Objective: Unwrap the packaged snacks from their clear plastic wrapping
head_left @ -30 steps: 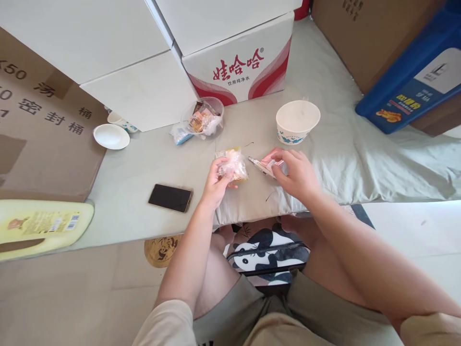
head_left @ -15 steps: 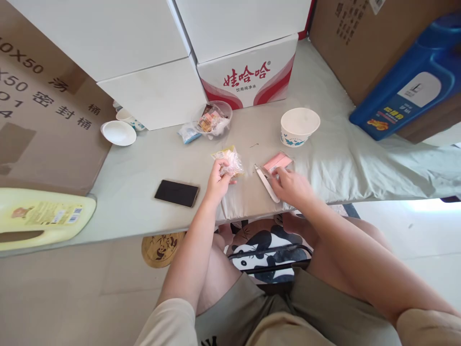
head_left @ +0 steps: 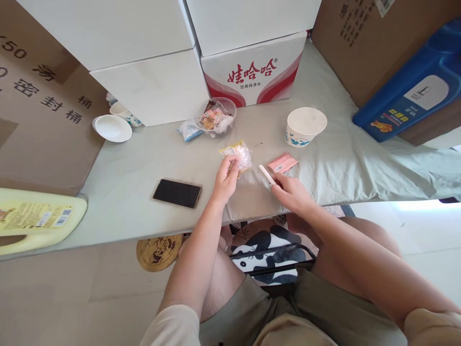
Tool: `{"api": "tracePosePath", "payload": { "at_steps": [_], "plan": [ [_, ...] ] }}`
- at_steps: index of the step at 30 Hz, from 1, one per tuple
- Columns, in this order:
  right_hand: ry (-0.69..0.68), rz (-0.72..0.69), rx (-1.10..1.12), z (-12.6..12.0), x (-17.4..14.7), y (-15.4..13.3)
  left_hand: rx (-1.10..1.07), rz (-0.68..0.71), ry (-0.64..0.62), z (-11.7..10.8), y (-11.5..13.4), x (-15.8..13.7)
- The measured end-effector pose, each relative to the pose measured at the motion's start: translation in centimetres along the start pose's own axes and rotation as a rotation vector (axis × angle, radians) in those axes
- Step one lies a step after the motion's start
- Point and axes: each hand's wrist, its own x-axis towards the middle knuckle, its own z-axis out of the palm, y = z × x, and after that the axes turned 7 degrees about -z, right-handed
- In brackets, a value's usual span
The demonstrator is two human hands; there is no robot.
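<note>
My left hand (head_left: 227,179) is closed on the near edge of a crinkled clear plastic packet (head_left: 242,156) with a yellow top edge, resting on the cloth. In my right hand (head_left: 291,190) is a slim white knife-like tool (head_left: 266,174), its exposed end pointing away from me and to the left. The rest of that tool is hidden in the palm. Just beyond the right fingers lies a flat pink packet (head_left: 283,163). Behind the clear packet stands a clear plastic bowl (head_left: 230,111) of small wrapped packets, with a blue and white packet (head_left: 188,130) beside it.
A white paper bowl (head_left: 306,126) stands at the right, and a phone (head_left: 177,193) lies left of my hands. White cartons (head_left: 252,77) line the back. A blue bottle (head_left: 399,96) leans at the right; a pale yellow jug (head_left: 72,197) lies at the left edge.
My right hand has picked up the white tool, which lay on the cloth beside its fingers. My left hand keeps its hold on the clear packet. The view has shifted slightly.
</note>
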Motion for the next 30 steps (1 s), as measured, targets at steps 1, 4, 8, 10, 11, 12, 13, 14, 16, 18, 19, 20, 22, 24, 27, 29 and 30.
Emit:
{"api": "tracePosePath", "payload": {
  "at_steps": [1,4,8,10,11,12,13,14,16,18,19,20,22,24,27,29,30],
  "plan": [
    [0.026,-0.023,0.099,0.0,0.0,0.0,0.072,0.076,0.003,0.1,-0.1,0.1],
    [0.05,-0.095,0.337,0.3,-0.1,-0.2,0.226,0.239,-0.022,0.3,-0.4,0.4],
    [0.07,-0.097,0.484,1.1,-0.2,-0.5,0.16,0.248,-0.007,0.7,-1.0,0.5],
    [0.096,-0.077,0.49,1.2,-0.2,-0.5,0.098,0.23,0.009,0.8,-1.2,0.6],
    [0.112,-0.073,0.473,1.2,-0.2,-0.4,0.072,0.217,0.015,0.9,-1.3,0.7],
    [0.128,-0.074,0.449,1.1,-0.2,-0.3,0.051,0.204,0.018,0.9,-1.3,0.7],
    [0.144,-0.078,0.426,1.1,-0.3,-0.2,0.035,0.19,0.021,1.0,-1.4,0.8],
    [0.155,-0.08,0.412,1.1,-0.3,-0.2,0.025,0.176,0.022,1.0,-1.4,0.8],
    [0.148,-0.075,0.447,1.1,-0.5,-0.1,0.015,0.149,0.02,1.2,-1.4,0.8],
    [0.099,-0.083,0.535,1.3,-0.7,-0.2,0.02,0.124,0.011,1.3,-1.4,0.8],
    [0.071,-0.095,0.57,1.4,-0.8,-0.2,0.028,0.116,0.005,1.3,-1.4,0.8],
    [0.048,-0.108,0.589,1.5,-0.9,-0.3,0.038,0.113,-0.001,1.4,-1.4,0.8],
    [0.031,-0.118,0.572,1.8,-0.8,-0.3,0.054,0.115,-0.017,1.6,-1.4,0.7],
    [0.027,-0.091,0.526,2.0,-0.7,-0.3,0.051,0.115,-0.026,1.9,-1.4,0.5],
    [-0.037,-0.06,0.491,2.2,-0.4,-0.3,-0.008,0.092,-0.019,2.3,-1.1,0.3],
    [-0.104,-0.059,0.511,2.2,-0.4,-0.3,-0.093,0.068,0.01,2.4,-0.7,0.3],
    [-0.136,-0.056,0.533,2.1,-0.4,-0.4,-0.149,0.056,0.036,2.2,-0.5,0.4]
  ]
}}
